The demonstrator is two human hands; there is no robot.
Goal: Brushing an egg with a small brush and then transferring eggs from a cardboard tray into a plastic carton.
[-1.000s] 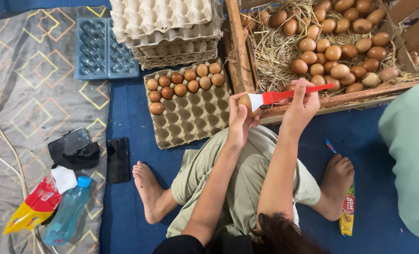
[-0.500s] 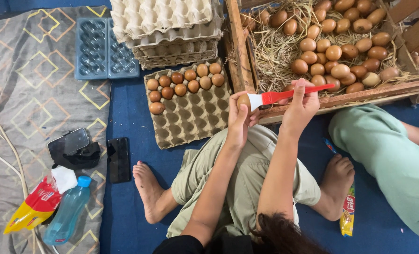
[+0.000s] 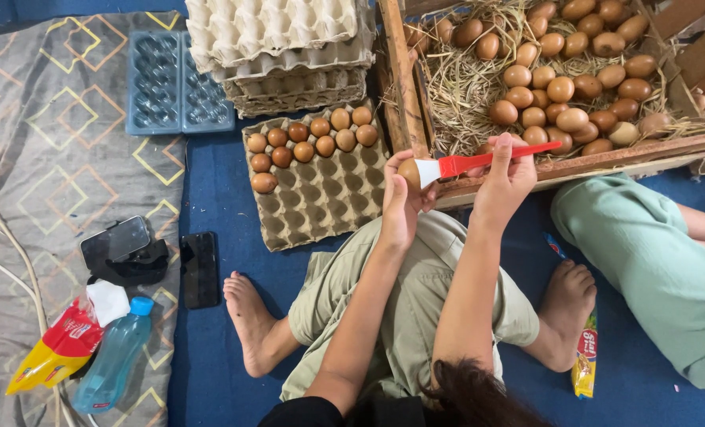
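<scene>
A: What was on the blue mat [image 3: 218, 190]?
B: A tray [image 3: 317, 182] held eleven eggs, most cups bare. The left hand [image 3: 404, 207] gripped an egg [image 3: 408, 171]; the right hand [image 3: 504, 180] pinched a brush [image 3: 479, 162] against it. The crate [image 3: 574, 162] held many more.

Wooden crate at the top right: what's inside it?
The wooden crate holds many brown eggs lying on straw. What lies beneath the straw is covered, and the crate's far right end runs out of frame.
</scene>
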